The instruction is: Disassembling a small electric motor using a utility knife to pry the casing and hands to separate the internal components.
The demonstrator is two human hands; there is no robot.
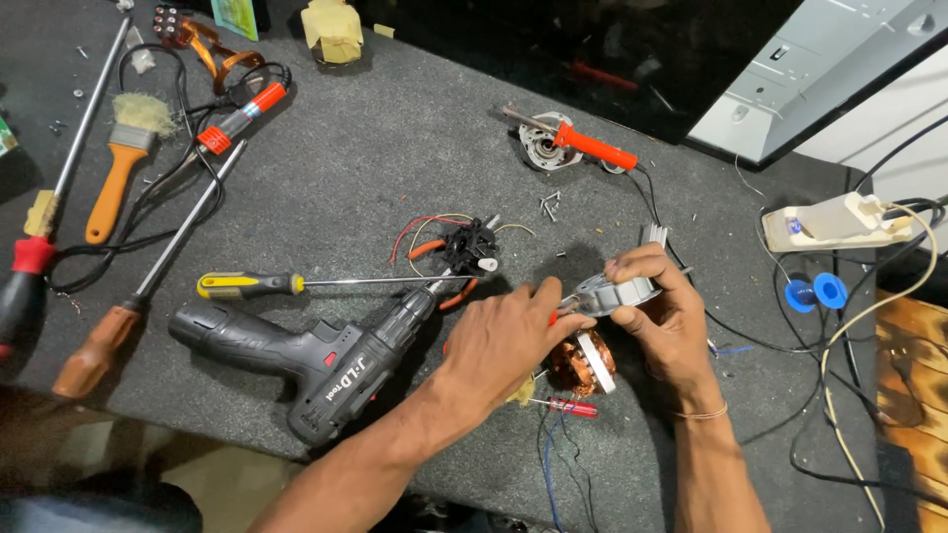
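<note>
both hands work a small fan motor near the middle of the bench (326, 178): my right hand (667, 316) grips the grey end cap (617, 294), my left hand (504, 341) pinches at its left edge. the copper-wound stator (578, 367) sits exposed below, loose screws (549, 205) far behind. cordless drill (316, 360) crowds the left; open room lies right.

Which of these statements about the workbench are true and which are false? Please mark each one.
1. The right hand holds a grey motor cover. True.
2. The black cordless drill is in the left hand. False: it lies on the mat, beside the left forearm.
3. The paintbrush has an orange handle. True.
4. The orange-handled soldering iron lies next to the paintbrush. False: it lies far from it, near a round metal part.
</note>
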